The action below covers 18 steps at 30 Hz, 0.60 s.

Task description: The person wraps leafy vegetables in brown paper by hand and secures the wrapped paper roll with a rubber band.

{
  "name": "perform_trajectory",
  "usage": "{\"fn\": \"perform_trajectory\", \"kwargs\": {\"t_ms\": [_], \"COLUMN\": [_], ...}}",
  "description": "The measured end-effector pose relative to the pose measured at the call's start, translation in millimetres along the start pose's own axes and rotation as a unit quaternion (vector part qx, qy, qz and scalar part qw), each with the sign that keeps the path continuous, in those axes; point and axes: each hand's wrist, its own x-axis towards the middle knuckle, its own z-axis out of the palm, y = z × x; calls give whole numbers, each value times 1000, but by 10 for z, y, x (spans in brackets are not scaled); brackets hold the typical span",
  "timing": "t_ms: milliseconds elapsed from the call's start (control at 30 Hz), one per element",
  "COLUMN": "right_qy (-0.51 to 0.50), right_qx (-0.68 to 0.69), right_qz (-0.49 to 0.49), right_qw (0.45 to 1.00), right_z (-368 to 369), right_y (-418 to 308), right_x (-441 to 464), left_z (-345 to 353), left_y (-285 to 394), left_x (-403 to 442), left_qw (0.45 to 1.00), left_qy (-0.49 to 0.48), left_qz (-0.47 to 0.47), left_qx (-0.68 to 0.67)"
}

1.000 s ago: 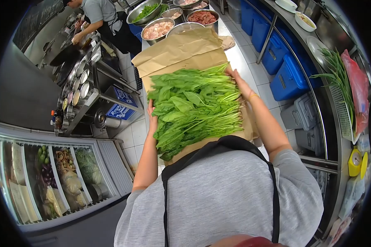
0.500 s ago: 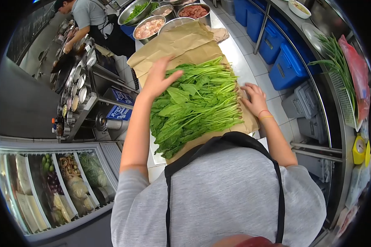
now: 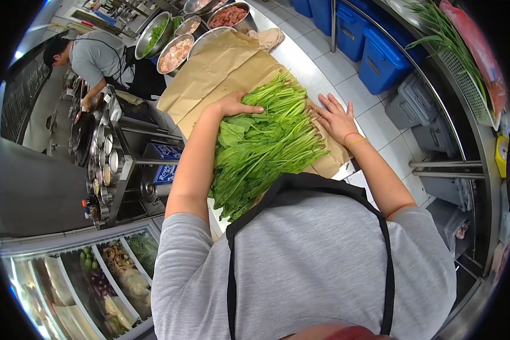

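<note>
A big pile of leafy greens that look like spinach [image 3: 255, 153] lies on brown paper [image 3: 201, 85], leaves to the left and stem ends to the right. My left hand [image 3: 235, 106] rests at the pile's upper left edge, its thumb stretched over the leaves and apart from the fingers, which are partly hidden. Against the root ends on the right, my right hand [image 3: 337, 122] lies with its fingers spread, touching the stems and the paper. Neither hand is closed round anything.
Metal bowls of pink raw meat [image 3: 175, 54], redder meat [image 3: 228, 17] and chopped greens [image 3: 154, 37] stand at the table's far end. A crumpled cloth [image 3: 268, 38] lies near them. At the left, a co-worker [image 3: 99, 56] bends over the stove. Blue bins [image 3: 382, 59] line the right.
My left hand has come down onto the leaves, its thumb now lying across them. The right hand has moved up along the stem ends, fingers spreading. The whole view has turned.
</note>
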Motion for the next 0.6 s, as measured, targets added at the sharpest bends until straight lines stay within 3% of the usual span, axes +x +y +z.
{"fn": "perform_trajectory", "kwargs": {"t_ms": [100,200,233,300,400,600], "right_qy": [-6,-107,-102,-39,-89,-57], "right_qx": [9,264,263,268,204,230], "right_qz": [-21,-68,-70,-163,-96,-162], "right_qw": [1000,956,957,949,970,958], "right_z": [-300,-436,-334,-162,-194,-121], "right_y": [-105,-149,-142,-125,-249,-175], "right_x": [-134,-280,-319,-295,-206,-274], "left_z": [151,273,299,280,321,306], "left_y": [-285,-418,-413,-393,-456,-433], "left_x": [178,227,214,189,222,260], "left_qw": [997,992,991,989,985,982], "left_qy": [65,122,126,141,166,165], "left_qz": [4,24,27,30,37,12], "left_qx": [28,-25,-22,-40,-36,-92]}}
